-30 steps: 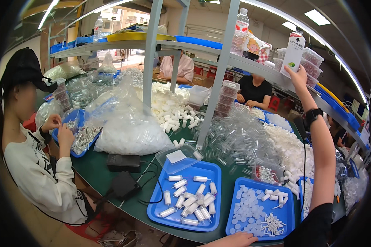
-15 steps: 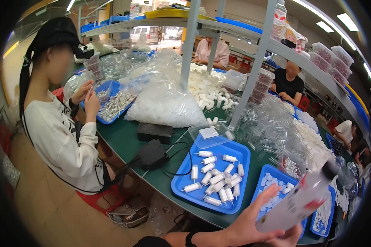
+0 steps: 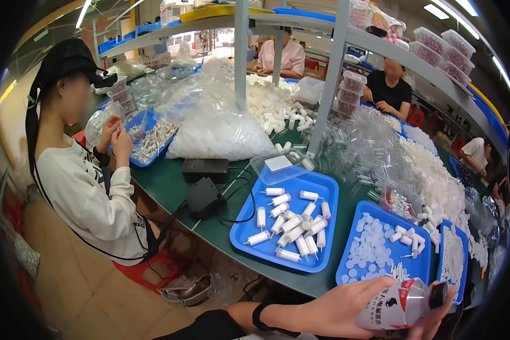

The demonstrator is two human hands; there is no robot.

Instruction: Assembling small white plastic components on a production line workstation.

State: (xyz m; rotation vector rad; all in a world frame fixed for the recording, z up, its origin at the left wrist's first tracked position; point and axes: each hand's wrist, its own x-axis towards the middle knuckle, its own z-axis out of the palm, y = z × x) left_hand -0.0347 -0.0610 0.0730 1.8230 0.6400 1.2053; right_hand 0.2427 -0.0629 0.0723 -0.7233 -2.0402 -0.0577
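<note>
Bottle tilted over the near edge of the tabletop, by a blue tray — left hand wraps its body; right hand's fingers sit at the dark cap, grip unclear. Step seems two-handed bottle handling — next move probably calls for a steady hold.

Bottle, red-patched pale label, tilted nearly flat, dark cap rightward

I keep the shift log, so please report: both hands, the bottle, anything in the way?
Left hand: grip around the bottle. Right hand: at its black cap. Bottle: tilted, capped. In view, it partly hides the blue tray with discs.
</note>
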